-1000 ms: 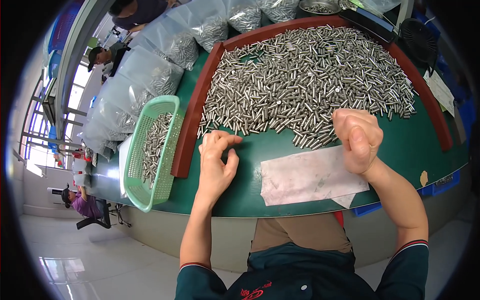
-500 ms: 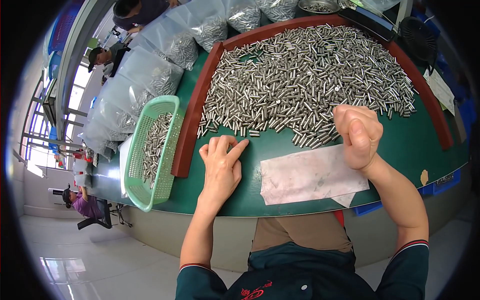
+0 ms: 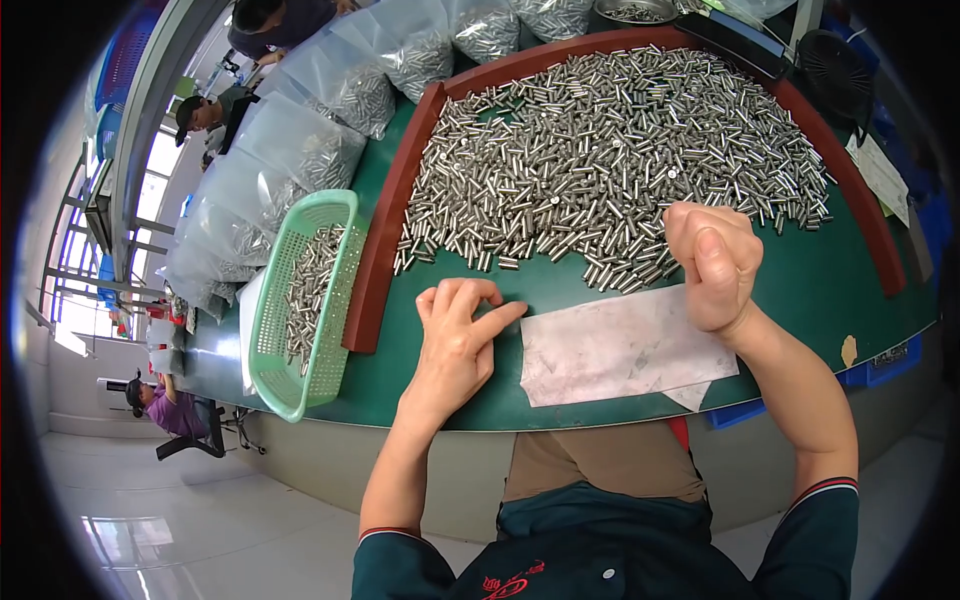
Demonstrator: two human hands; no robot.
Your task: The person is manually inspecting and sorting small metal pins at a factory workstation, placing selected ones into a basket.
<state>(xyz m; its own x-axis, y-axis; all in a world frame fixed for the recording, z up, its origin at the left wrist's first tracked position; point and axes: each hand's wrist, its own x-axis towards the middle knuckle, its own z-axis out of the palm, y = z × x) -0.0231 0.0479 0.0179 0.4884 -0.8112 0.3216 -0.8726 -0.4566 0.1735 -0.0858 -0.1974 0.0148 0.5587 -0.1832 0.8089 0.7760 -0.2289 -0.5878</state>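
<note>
My left hand [image 3: 456, 345] rests low over the green table, back up. Its fingers are bent, and the thumb stands apart from them, pointing right toward the cloth; no object shows in it. On the right, my right hand [image 3: 715, 262] is closed in a fist above the edge of the pile. Whatever it may hold is hidden inside the fingers. A large heap of short shiny metal pins [image 3: 600, 160] spreads beyond both hands. Below the right hand lies a stained whitish cloth [image 3: 620, 350], flat on the table.
A dark red curved rail [image 3: 385, 245] borders the pins. Left of it stands a green plastic basket [image 3: 343, 310] holding more pins. Clear bags [image 3: 310, 150] of metal parts line the far left. At the far right are a black fan [image 3: 835, 75] and papers [image 3: 880, 180]. Other people sit farther off.
My left hand has shifted right and slightly nearer, its thumb now close to the cloth's left edge. My right fist has barely moved.
</note>
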